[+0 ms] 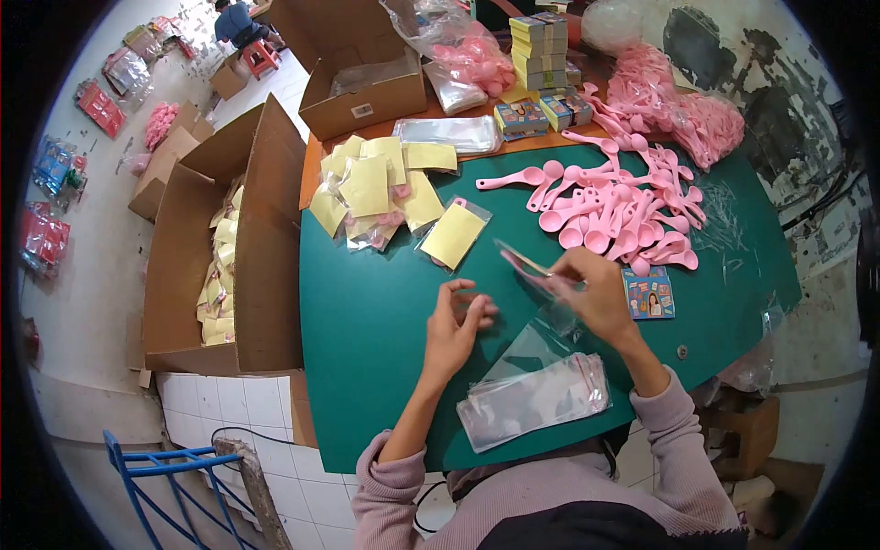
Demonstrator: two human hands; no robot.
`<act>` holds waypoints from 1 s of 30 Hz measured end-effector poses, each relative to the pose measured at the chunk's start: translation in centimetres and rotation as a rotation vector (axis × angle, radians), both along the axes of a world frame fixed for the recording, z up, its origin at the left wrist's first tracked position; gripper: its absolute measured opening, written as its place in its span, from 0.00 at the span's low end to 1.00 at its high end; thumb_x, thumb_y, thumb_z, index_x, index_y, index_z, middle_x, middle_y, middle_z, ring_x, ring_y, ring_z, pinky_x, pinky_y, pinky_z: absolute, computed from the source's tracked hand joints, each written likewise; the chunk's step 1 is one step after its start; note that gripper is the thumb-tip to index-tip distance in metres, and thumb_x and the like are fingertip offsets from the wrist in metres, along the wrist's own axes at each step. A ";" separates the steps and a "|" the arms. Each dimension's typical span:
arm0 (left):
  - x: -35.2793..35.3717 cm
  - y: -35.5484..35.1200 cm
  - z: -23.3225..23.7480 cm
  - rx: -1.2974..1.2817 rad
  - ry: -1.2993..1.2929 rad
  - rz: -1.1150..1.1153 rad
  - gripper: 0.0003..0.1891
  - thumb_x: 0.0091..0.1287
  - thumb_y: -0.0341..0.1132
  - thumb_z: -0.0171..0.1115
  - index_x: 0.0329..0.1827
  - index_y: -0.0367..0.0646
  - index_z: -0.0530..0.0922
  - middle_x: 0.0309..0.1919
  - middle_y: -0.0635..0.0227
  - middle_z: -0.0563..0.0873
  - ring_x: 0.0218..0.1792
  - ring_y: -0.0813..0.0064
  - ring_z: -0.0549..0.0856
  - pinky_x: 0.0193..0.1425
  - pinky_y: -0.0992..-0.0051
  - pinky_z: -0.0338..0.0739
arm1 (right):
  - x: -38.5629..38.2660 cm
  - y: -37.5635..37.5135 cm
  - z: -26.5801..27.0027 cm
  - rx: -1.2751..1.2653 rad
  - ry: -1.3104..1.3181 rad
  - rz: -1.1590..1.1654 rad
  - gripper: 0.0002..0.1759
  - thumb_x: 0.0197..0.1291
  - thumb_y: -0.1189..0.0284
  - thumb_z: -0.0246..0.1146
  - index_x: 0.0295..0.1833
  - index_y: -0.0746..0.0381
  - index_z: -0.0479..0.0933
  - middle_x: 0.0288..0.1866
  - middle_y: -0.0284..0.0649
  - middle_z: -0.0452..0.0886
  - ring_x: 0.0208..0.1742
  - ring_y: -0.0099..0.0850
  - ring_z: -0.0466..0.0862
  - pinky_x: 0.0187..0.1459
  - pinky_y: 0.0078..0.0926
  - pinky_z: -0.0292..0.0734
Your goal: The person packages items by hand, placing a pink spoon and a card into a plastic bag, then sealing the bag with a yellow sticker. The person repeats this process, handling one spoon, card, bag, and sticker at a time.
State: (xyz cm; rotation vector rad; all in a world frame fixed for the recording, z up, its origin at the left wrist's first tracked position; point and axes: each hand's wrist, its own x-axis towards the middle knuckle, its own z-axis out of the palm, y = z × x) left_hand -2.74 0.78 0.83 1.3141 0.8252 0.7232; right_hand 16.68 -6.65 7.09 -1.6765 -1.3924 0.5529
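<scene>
My right hand [591, 289] grips a clear plastic packet [524, 265] with something pink in it; motion blurs the packet, which is tilted above the table. My left hand [458, 323] hovers to its left, its fingers loosely bent and apart, holding nothing that I can see. Close to me lies a stack of clear plastic bags [532, 401], one bag sticking out at an angle. Beyond my right hand is a heap of pink measuring spoons [616, 213]. A blue printed card [649, 293] lies beside my right wrist.
Filled packets with yellow cards [367, 186] are piled at the left, one packet [455, 234] apart. A cardboard box [268, 275] of similar packets stands left of the green table [367, 367]. Stacked cards [539, 50] and bagged spoons [642, 87] line the back. A person [238, 25] sits far off.
</scene>
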 end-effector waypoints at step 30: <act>-1.3 -0.8 0.6 -0.341 0.016 -0.171 0.28 0.71 0.34 0.44 0.71 0.51 0.44 0.29 0.68 0.78 0.30 0.81 0.79 0.38 0.78 0.78 | -6.4 -0.5 -4.1 0.271 -0.436 0.450 0.08 0.47 0.72 0.63 0.32 0.61 0.70 0.31 0.40 0.70 0.31 0.39 0.73 0.37 0.32 0.69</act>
